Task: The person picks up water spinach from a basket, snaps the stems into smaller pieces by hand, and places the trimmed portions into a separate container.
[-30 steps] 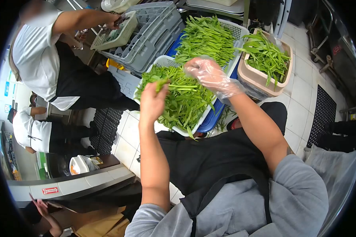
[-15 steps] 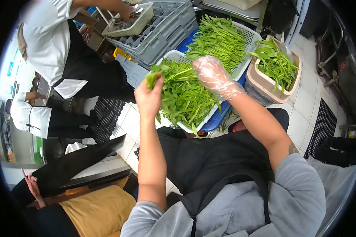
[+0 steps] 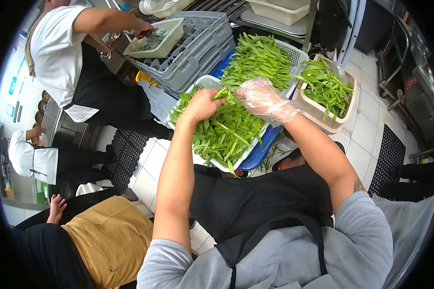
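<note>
My bare left hand (image 3: 206, 104) is closed around a small bunch of water spinach (image 3: 220, 93), whose cut ends stick out past the thumb. Close beside it on the right, my right hand (image 3: 261, 98), in a clear plastic glove, has its fingers curled at the same greens; its fingertips are partly hidden. Both hands are over a white basket (image 3: 262, 136) heaped with loose water spinach (image 3: 226, 139). Just behind, more water spinach (image 3: 260, 58) lies with its stems lined up in a second white basket (image 3: 299, 55).
A beige bin (image 3: 350, 111) of greens stands to the right. Blue plastic (image 3: 258, 156) shows under the baskets. Grey racks (image 3: 197, 53) carry a cream basket (image 3: 171, 41) where a co-worker (image 3: 58, 53) reaches. Another person in a tan apron (image 3: 108, 238) is close on my left.
My left hand has moved right and closer to my gloved hand, with greens still in it. The person in the tan apron has shifted, and the camera view has moved slightly.
</note>
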### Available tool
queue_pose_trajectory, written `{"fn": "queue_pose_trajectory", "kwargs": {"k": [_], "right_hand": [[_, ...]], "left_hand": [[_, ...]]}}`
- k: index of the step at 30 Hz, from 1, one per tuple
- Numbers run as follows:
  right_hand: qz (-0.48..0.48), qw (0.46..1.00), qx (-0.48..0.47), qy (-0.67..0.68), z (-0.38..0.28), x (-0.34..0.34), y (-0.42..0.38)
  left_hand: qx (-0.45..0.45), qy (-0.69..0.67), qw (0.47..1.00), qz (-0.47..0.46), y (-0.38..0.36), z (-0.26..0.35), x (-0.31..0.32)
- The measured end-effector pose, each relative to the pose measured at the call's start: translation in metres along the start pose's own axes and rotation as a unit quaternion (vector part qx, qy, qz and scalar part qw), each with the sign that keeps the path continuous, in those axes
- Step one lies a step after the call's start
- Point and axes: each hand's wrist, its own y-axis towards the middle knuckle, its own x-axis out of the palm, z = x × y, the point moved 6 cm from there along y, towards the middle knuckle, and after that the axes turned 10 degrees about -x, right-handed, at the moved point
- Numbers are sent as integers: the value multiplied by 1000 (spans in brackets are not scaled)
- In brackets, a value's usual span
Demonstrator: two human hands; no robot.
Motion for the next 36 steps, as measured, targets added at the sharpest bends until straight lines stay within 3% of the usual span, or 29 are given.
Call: {"fn": "queue_pose_trajectory", "kwargs": {"k": [7,10,11,13,16,17,18,21,22,24,27,30,32,34,36], "right_hand": [[-17,1000,-5,-11,-4,16,-4],[-6,992,72,-102,-7,42,-19],[-59,985,128,-98,5,50,-23],[-142,969,194,-60,25,45,-40],[62,978,196,43,21,-15,-75],[114,968,218,53,39,-14,-94],[148,969,191,58,37,-42,-105],[216,947,236,-36,62,-107,-143],[221,937,256,-87,81,-118,-160],[231,908,339,-79,121,-134,-185],[98,918,301,-238,132,-137,-184],[131,948,276,-94,88,-94,-147],[118,970,199,77,23,-55,-103],[101,969,166,155,-35,-24,-69],[9,919,277,281,-71,-4,-44]], "left_hand": [[-6,101,994,40,-11,9,16],[-43,171,984,36,-29,25,23],[-50,171,983,44,-33,24,24],[-92,123,983,96,-48,19,12],[-67,-23,976,206,-65,-10,4],[-108,-68,978,167,-68,-19,2],[-92,-126,968,198,-72,-36,7],[-85,-227,933,268,-89,-64,10],[-84,-284,918,265,-94,-62,9],[4,-386,877,285,-98,-61,9],[1,-489,827,278,-101,-64,11],[17,-484,826,289,-97,-65,14],[-4,-499,821,279,-95,-67,19],[-31,-483,826,290,-94,-68,23],[-27,-485,823,295,-97,-63,24]]}}
